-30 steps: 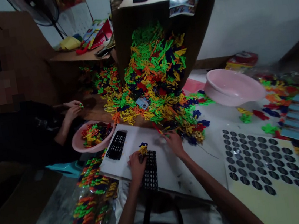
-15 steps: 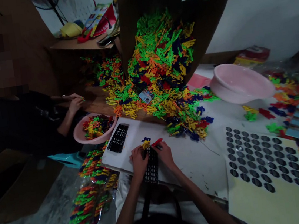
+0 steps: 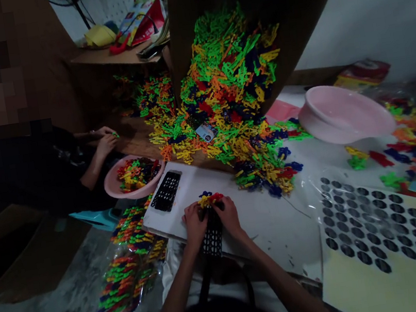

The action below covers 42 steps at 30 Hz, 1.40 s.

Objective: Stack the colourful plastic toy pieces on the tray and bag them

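Observation:
A black slotted tray (image 3: pixel 211 236) lies in front of me at the table's near edge. At its far end are a yellow plastic piece (image 3: pixel 203 202), a dark blue plastic piece (image 3: pixel 205 194) and a red plastic piece (image 3: pixel 216 197), close together. My left hand (image 3: pixel 195 224) is closed at the tray's left side, its fingertips on the yellow piece. From the right, my right hand (image 3: pixel 228 217) pinches the red piece over the tray. The fingers partly cover the small pieces, so their exact fit is hidden.
A second black slotted tray (image 3: pixel 167 191) lies on the white board. Beyond is a heap of colourful plastic pieces (image 3: pixel 223 101). Pink basins (image 3: pixel 346 117) (image 3: pixel 136 191) stand right and left. A sheet of dark round stickers (image 3: pixel 376 224) lies right. A co-worker's hands (image 3: pixel 104 143) hold a green piece.
My right hand has brought the red piece left and inward, against the yellow and blue ones at the tray's far end. My left hand stays nearly in place. The view has shifted slightly.

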### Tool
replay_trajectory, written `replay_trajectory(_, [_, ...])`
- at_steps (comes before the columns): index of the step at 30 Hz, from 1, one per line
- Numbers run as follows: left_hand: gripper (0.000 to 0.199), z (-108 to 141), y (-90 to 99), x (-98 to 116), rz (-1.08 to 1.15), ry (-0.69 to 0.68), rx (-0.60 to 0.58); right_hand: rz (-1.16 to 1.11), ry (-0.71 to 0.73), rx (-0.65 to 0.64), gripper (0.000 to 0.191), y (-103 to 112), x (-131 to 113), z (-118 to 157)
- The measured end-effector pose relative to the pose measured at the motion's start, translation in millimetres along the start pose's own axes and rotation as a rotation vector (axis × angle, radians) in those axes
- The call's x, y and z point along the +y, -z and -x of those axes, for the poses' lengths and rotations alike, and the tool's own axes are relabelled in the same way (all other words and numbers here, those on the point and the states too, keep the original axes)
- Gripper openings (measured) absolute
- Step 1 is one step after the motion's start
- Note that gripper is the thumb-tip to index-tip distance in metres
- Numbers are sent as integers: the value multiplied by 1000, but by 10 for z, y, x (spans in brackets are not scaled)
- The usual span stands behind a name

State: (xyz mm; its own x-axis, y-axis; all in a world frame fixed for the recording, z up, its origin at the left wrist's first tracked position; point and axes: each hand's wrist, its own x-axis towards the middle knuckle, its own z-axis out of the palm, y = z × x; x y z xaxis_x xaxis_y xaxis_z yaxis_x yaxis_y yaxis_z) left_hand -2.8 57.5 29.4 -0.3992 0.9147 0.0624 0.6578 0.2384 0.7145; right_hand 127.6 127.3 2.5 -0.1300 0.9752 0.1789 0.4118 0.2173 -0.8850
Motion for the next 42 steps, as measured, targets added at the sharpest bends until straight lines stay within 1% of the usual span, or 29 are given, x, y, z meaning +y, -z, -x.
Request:
replay_trajectory(3, [33,10,34,60,42,34,53,4,15,-9,32,5,5,-7])
replay_trajectory(5, [38,8,71,126,79,24,136,-4,25,-15,32,10,10,-14])
replay_trajectory(6, [37,-1,93,158,89,0,179,-7,27,-17,32,13,12,-17])
replay_trajectory(8, [27,-36,139,200,96,-69,228,-5,30,-24,32,16,15,-22])
replay_trajectory(10, [15,-87,190,191,111,-137,230,5,36,-32,31,17,15,-23])
replay_trajectory(13, [9,-166,279,93,194,-216,174,14,42,-50,29,13,13,-26])
replay_trajectory(17, [12,-262,405,-51,337,-292,21,13,41,-62,28,11,16,-38])
replay_trajectory(19, [13,-322,459,-90,369,-299,-57,7,41,-58,28,12,18,-44])
replay_trajectory(24, [15,-481,576,-116,367,-252,-213,4,45,-68,27,5,29,-54])
replay_trajectory(26, [15,-508,607,-96,340,-283,-256,20,42,-64,27,-1,38,-56])
replay_trajectory(28, [17,-504,611,-60,277,-349,-262,38,38,-63,28,-1,47,-56])
replay_trajectory(30, [19,-477,582,-19,203,-392,-227,55,35,-65,29,4,53,-55])
replay_trajectory(34, [16,-425,514,35,150,-351,-153,76,35,-72,27,18,49,-51])
replay_trajectory(37, [12,-439,548,52,84,-319,-122,91,45,-73,25,19,37,-47])
replay_trajectory(39, [10,-482,602,68,42,-322,-154,98,52,-73,25,17,28,-44])
replay_trajectory(42, [9,-563,665,108,27,-352,-242,116,56,-78,23,17,12,-34])
